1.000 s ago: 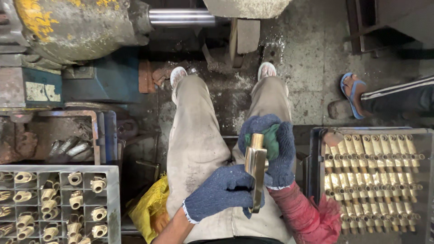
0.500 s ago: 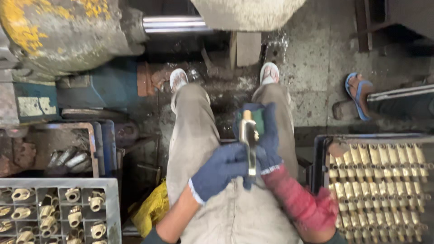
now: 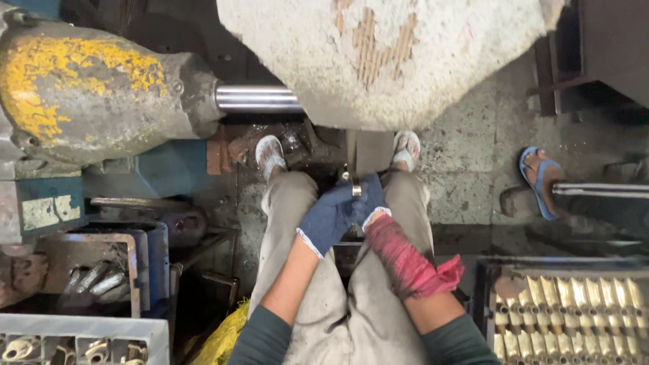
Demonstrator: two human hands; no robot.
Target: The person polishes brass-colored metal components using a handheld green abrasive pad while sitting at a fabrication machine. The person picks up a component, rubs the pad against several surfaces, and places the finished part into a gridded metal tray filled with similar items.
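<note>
Both of my hands wear blue knit gloves and close together on one brass part [image 3: 355, 187] held out between my knees. My left hand [image 3: 329, 215] wraps the part from the left. My right hand [image 3: 370, 197], with a red cloth wound round its wrist, grips it from the right. Only a small piece of the brass part shows above the gloves. It sits just under the rim of a large pale buffing wheel [image 3: 392, 61] on a steel shaft [image 3: 257, 99].
The yellow-stained motor housing [image 3: 88, 88] fills the upper left. A grey crate [image 3: 81, 338] of brass fittings is at lower left, a tray [image 3: 574, 311] of brass parts at lower right. Another person's foot in a blue sandal [image 3: 537, 177] is at right.
My hands have carried the brass part forward, away from my lap and up to the buffing wheel. The gloves now cover most of the part.
</note>
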